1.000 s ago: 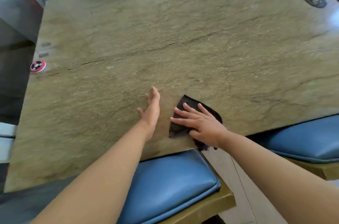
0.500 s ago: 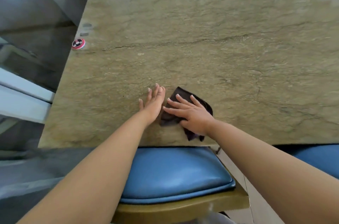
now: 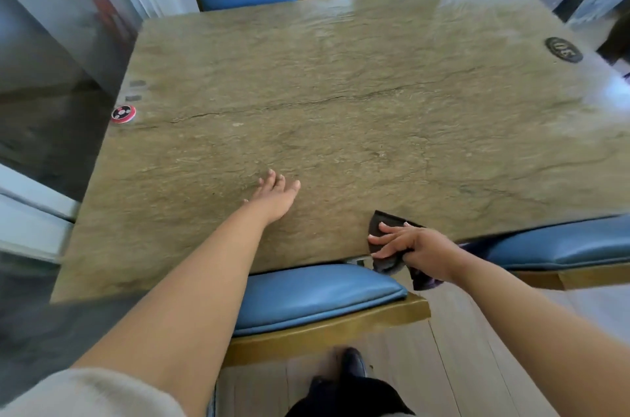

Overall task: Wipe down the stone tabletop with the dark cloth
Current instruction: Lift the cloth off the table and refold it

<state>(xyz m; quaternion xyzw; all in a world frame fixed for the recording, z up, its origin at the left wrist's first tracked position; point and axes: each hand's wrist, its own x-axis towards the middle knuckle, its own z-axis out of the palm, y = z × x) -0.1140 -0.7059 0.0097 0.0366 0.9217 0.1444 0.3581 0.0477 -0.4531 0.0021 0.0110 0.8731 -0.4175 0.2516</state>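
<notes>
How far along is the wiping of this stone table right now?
No finished patch can be told apart on the stone tabletop; it shows no wet streaks. In hand: the right hand presses the dark cloth at the near edge, part of it hanging off, while the left hand rests flat. Left: apparently the wide far surface, around the red disc and dark coaster.

We reach both bare arms forward, our left hand flat with fingers spread, our right hand curled in a grip, knuckles up.
</notes>
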